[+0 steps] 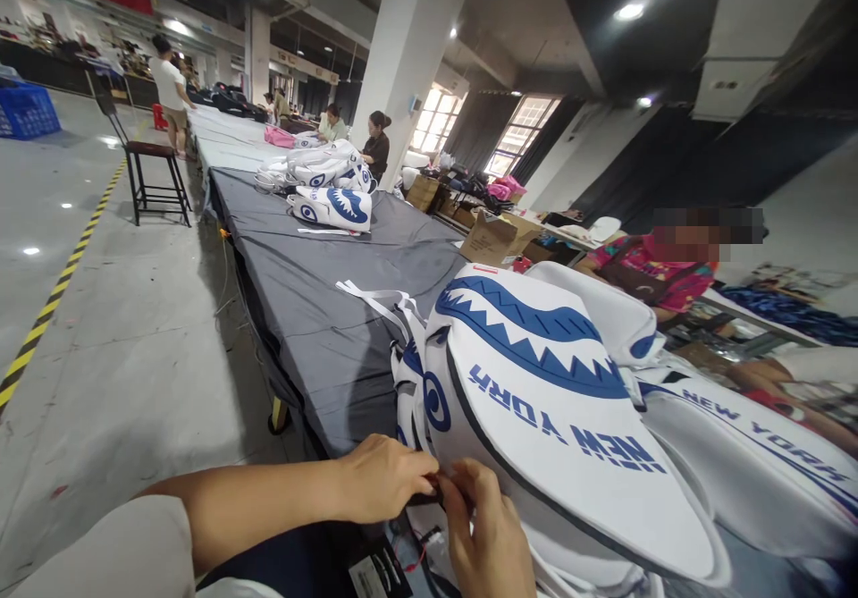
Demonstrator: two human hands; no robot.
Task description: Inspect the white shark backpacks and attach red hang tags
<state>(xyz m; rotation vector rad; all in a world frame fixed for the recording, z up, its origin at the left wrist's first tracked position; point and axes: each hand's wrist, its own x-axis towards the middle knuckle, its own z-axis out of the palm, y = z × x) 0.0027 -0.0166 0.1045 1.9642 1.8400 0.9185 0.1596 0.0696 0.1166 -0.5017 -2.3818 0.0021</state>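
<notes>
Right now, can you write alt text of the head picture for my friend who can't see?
A person's left hand and right hand pinch something small and dark beside a white NEW YORK backpack with a blue shark mouth. More white bags lie farther along the table.

dark piece is being mostly hidden by left hand and right hand | black tag is being cropped by near edge | rightmost white bag is being cut off at right | blue crate is being cut off at far left
</notes>
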